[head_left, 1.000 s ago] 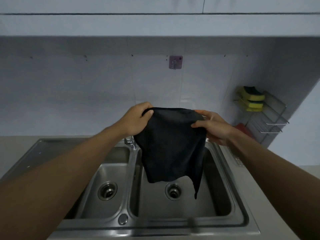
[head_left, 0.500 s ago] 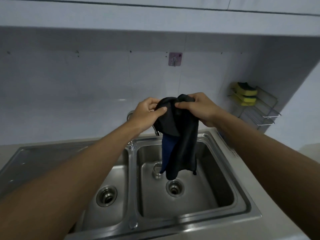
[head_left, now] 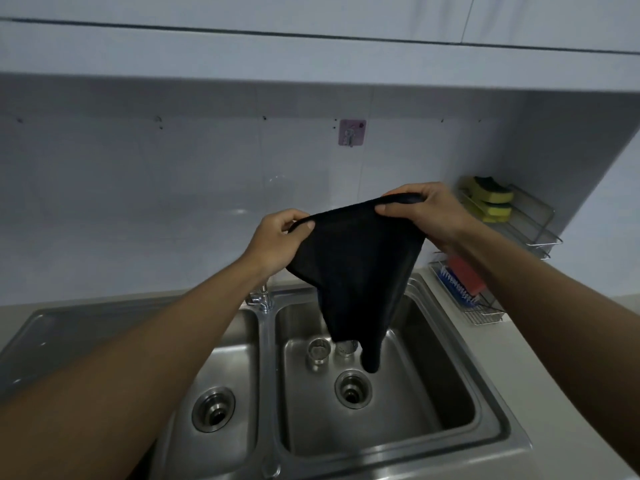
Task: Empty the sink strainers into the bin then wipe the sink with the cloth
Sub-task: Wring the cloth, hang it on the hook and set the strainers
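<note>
Above the right basin of the sink [head_left: 485, 403], the left hand [head_left: 277, 237] and the right hand [head_left: 426, 216] each grip the top hem of the cloth [head_left: 356, 271], fingers curled round the fabric. The cloth stretches between them, at 3 o'clock from the left hand and at 9 o'clock from the right, which sits a little higher. It is a soft, matt, near-black fabric that sags from the hem and narrows to a drooping point at 6 o'clock.

Below that point, on the basin floor, stand two strainers: a small shiny metal cup [head_left: 319, 351] and beside it a perforated one [head_left: 344, 348], partly hidden by the cloth. They are at 12 o'clock from the round right drain [head_left: 352, 389]. A second open drain [head_left: 213, 408] lies in the left basin.

The sink is brushed steel with rounded corners, and a chrome tap [head_left: 259, 299] rises at its back divider. At 3 o'clock on the wall, a wire rack [head_left: 530, 230] holds yellow sponges [head_left: 491, 199]. A pink hook [head_left: 352, 133] sticks to the pale tiles at 12 o'clock, and the grey bench [head_left: 554, 393] borders the sink.
</note>
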A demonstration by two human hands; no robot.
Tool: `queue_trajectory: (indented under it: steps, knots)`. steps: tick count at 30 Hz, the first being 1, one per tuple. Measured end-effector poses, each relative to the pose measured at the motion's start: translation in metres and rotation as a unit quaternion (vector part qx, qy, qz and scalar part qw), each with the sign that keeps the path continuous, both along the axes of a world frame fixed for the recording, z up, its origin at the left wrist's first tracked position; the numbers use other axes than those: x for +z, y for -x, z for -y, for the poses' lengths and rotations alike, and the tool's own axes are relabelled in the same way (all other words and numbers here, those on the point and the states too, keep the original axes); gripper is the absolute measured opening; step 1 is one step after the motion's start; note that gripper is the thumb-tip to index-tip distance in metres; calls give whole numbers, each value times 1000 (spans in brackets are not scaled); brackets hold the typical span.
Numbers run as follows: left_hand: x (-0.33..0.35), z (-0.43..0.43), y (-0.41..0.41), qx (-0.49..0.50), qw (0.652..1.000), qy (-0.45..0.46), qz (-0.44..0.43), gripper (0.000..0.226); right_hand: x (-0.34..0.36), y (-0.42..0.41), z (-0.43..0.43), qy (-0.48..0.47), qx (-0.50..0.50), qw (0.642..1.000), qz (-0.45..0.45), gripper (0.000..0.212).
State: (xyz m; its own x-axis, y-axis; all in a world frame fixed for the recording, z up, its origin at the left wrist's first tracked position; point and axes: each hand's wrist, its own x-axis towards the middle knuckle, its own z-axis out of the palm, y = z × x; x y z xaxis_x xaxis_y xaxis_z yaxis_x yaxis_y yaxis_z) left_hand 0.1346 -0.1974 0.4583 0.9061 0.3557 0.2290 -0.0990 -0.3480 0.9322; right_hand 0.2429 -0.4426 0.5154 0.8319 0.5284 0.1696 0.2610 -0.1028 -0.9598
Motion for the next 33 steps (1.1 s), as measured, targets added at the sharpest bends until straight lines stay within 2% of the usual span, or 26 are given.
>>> queue_trajectory:
  steps: [3, 6, 7, 9, 11, 13, 16, 19, 21, 24, 26, 27, 28, 30, 31, 33]
  knots:
    - [14, 6, -9, -2, 997, 80, 6, 11, 5, -2, 5, 71, 1, 997, 16, 29]
    - [34, 20, -23, -40, 986, 159, -4, 12, 9, 3, 1, 148, 31, 988, 4, 54]
    - [40, 26, -27, -60, 984, 169, -7, 11, 9, 5, -2, 171, 49, 984, 9, 55]
    - [50, 33, -34, -100, 983, 155, -4, 10, 6, 8, -12, 178, 77, 981, 16, 39]
    - [55, 36, -37, -123, 983, 136, 9, 13, 4, 9, -21, 145, 53, 988, 23, 19]
    - [53, 32, -37, -116, 984, 134, 23, 18, 2, 7, -27, 114, 12, 993, 18, 12]
    - [36, 24, -33, -84, 992, 93, -10, 30, 5, 5, -31, 56, -20, 998, -20, 15]
    - [5, 20, -29, -85, 991, -15, -99, 39, 13, 3, -33, 1, -42, 997, -61, 20]
    - [-15, 22, -25, -105, 981, -54, -152, 49, 21, 2, -34, -44, -47, 993, -96, 20]
    - [-38, 35, -20, -159, 961, -77, -212, 70, 35, 0, -36, -124, -65, 976, -168, 19]
    - [-46, 49, -21, -176, 956, -80, -220, 80, 41, -2, -38, -195, -52, 953, -224, 23]
    - [-49, 57, -24, -169, 960, -81, -210, 77, 42, -4, -38, -220, -40, 944, -241, 24]
    - [-53, 64, -28, -152, 965, -83, -194, 64, 41, -6, -38, -233, -33, 940, -249, 24]
    - [-56, 73, -36, -100, 978, -96, -158, 22, 38, -14, -36, -239, -61, 938, -244, 25]
    - [-55, 74, -38, -76, 982, -88, -146, 12, 35, -20, -33, -238, -97, 937, -237, 27]
    - [-51, 75, -43, -44, 990, -20, -133, 14, 27, -35, -22, -208, -192, 934, -216, 30]
